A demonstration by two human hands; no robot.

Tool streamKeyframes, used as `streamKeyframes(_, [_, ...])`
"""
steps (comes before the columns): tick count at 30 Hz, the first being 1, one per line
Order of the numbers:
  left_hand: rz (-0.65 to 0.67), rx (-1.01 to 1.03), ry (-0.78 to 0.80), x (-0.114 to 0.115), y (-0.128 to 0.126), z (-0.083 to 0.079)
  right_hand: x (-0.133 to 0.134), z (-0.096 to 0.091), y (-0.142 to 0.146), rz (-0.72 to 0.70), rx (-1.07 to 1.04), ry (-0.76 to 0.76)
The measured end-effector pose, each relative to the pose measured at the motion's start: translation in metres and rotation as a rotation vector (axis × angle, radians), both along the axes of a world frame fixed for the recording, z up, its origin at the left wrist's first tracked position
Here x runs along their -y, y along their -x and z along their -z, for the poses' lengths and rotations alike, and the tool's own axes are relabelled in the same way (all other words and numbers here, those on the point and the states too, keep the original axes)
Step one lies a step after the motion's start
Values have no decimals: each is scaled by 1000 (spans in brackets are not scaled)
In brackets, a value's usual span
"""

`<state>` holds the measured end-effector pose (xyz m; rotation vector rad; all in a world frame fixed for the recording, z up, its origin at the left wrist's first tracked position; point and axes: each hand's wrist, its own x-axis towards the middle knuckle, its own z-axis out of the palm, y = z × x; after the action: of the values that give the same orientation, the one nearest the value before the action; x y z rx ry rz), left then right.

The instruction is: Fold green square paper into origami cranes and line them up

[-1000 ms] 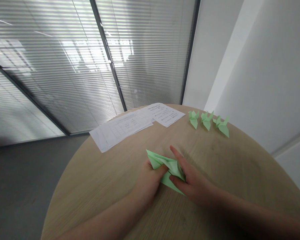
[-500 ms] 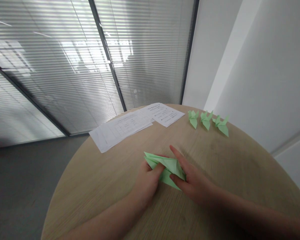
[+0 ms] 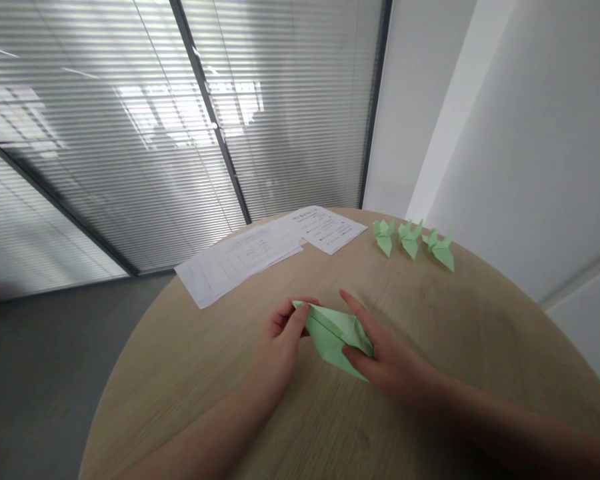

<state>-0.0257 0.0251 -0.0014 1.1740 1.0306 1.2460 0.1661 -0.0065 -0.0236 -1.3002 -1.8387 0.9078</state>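
A partly folded sheet of green origami paper (image 3: 330, 337) is held between both hands, above the near middle of the round table. My left hand (image 3: 283, 337) pinches its pointed far-left corner, thumb on top and fingers curled beneath. At the paper's right end, my right hand (image 3: 383, 357) grips it, with the thumb on the near side and the index finger stretched along the far side. Layered flaps and a long crease show on the upper face. The fingers under the paper are partly hidden.
Three folded green paper cranes (image 3: 409, 240) stand in a row at the table's far right. Printed white sheets (image 3: 245, 257) overlap along the far left edge of the wooden table (image 3: 180, 373). Beyond are a glass partition with blinds (image 3: 290, 133) and a white wall (image 3: 530, 147).
My left thumb has moved from the middle of the green paper out to its far-left tip, and the upper flap lies flatter. My right hand has hardly moved.
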Motion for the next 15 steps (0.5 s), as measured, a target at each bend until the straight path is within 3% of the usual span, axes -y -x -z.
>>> streamKeyframes(6, [85,-10,50,3,-3,3,-2,0,-1,-4,-21,-10])
streamKeyframes(12, [61,-83,132,2,-4,4,-1,-4,-2,-25,-18,6])
streamKeyframes(15, [47,-91,143,-1,-3,2,1,-8,-1,-66,-151,181])
